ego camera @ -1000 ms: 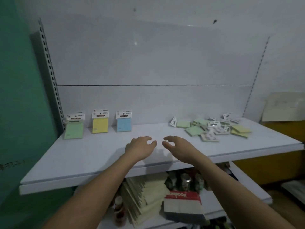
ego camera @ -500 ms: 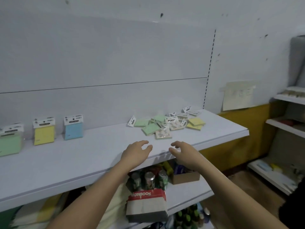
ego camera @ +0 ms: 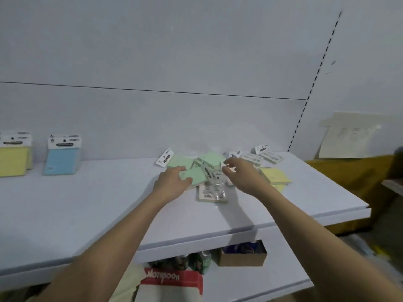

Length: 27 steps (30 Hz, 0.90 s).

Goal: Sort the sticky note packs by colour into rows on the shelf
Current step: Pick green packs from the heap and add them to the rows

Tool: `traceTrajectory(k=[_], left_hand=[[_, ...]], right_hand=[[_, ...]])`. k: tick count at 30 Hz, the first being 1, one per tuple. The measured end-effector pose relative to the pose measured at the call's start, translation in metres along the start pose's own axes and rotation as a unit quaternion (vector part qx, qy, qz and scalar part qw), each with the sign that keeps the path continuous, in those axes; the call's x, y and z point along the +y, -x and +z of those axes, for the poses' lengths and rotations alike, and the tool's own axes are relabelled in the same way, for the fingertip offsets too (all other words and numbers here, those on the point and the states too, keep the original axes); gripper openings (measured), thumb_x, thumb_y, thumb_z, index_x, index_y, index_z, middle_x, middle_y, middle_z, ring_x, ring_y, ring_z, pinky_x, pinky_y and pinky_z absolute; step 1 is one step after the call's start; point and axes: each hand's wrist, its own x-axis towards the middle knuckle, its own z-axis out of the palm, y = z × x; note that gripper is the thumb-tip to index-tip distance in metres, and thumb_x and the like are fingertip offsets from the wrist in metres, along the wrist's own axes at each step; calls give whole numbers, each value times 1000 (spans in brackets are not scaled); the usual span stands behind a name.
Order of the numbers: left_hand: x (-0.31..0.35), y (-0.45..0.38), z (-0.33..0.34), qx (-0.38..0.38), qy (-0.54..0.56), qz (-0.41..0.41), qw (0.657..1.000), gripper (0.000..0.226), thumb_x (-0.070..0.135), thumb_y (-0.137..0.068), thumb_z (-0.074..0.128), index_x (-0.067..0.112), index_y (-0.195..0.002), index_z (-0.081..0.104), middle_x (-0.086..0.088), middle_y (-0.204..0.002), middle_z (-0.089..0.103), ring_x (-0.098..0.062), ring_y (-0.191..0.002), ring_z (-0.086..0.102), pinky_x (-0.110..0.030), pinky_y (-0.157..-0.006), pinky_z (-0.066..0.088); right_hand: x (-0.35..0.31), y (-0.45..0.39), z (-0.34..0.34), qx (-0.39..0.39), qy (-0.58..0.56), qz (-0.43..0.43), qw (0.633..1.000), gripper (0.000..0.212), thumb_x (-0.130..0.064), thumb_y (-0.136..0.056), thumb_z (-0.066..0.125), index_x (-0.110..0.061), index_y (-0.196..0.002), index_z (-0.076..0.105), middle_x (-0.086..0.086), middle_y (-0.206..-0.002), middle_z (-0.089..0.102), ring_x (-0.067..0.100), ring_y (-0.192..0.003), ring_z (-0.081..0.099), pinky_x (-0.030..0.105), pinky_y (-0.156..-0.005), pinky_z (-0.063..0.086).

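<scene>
On the flat white metal shelf (ego camera: 87, 214), sorting has only begun. To the left of the jumbled heap of sticky note packs (ego camera: 218, 171), well apart from it, a pale blue sticky note pack (ego camera: 62, 156) with a white header card stands upright against the back panel, and a yellow sticky note pack (ego camera: 14, 158) stands further left of the heap, beside the blue one. These look like the heads of two colour rows; each appears to hold just the one pack, though the frame cuts off anything further left.

The heap itself holds most of the work left: several mint green packs lie overlapping, pale yellow packs sit on the heap's right side, and some packs lie face down with white labels showing.

The left hand (ego camera: 172, 184) rests at the heap's near left edge, thumb and fingers closing on the nearest mint green pack (ego camera: 193, 176); the grip seems only partly formed. The right hand (ego camera: 244, 174) hovers over the heap's middle with fingers spread and curled, grasping nothing that I can see.

By my judgement, nearly every pack remains to be sorted.
</scene>
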Motion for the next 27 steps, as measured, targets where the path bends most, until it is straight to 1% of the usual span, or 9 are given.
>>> traceTrajectory(k=[5,9,11,13,16,19,22,25,27], left_hand=[[-1,-23,6,-32,-46,-20,998,67,42,-84,66,20,-143,43,-8,-147,37,-30,-137,29,-34,-110,29],[-6,-32,12,-29,-28,-32,999,75,59,-64,68,23,-130,58,-5,-131,42,-28,-126,41,-40,-106,38],[-7,-33,15,-9,3,-51,999,71,52,-65,74,24,-128,59,-2,-127,41,-23,-120,44,-38,-105,40],[-3,-32,19,1,9,-74,997,59,40,-73,78,25,-126,57,0,-123,41,-21,-116,45,-35,-103,40],[5,-35,25,9,5,-81,997,63,39,-73,78,25,-129,53,-1,-126,46,-20,-116,45,-31,-99,39],[17,-32,35,33,58,-89,994,63,28,-76,79,21,-133,52,3,-121,51,-10,-101,52,-16,-81,39],[23,-28,44,95,123,-89,984,51,18,-68,85,19,-114,62,7,-99,61,-8,-81,59,-5,-62,41],[20,-19,44,191,221,-108,950,54,13,-61,87,20,-106,58,-1,-96,65,-16,-83,64,-19,-71,52],[18,-15,40,249,297,-111,915,41,11,-69,82,20,-102,58,-7,-98,68,-21,-85,66,-36,-77,55]], right_hand=[[7,-59,18,-16,22,-47,999,40,-34,-95,50,-16,-131,53,6,-131,54,23,-117,52,35,-95,43],[19,-90,31,-46,85,-59,994,60,-50,-91,50,-13,-137,46,10,-137,48,29,-123,47,44,-99,43],[27,-100,41,-55,106,-67,991,64,-60,-88,49,-12,-131,49,11,-129,53,31,-117,49,43,-94,45],[36,-105,49,-62,66,-69,994,64,-63,-84,53,-14,-125,51,10,-119,57,29,-109,51,39,-86,46],[51,-114,51,-54,-30,-62,996,62,-57,-78,64,-17,-124,54,7,-112,60,27,-103,55,32,-76,42],[60,-120,45,-41,-150,-51,987,40,-39,-81,68,-20,-116,61,0,-101,65,20,-86,60,29,-70,45],[64,-122,40,20,-222,-105,969,22,-26,-84,64,-19,-104,71,4,-99,67,24,-93,59,32,-78,45],[57,-117,31,123,-187,-144,964,19,-32,-87,64,-23,-99,75,3,-91,54,26,-93,47,34,-78,38],[54,-112,23,106,-211,-129,963,18,-37,-88,61,-31,-99,74,-1,-76,57,25,-81,55,35,-68,45]])
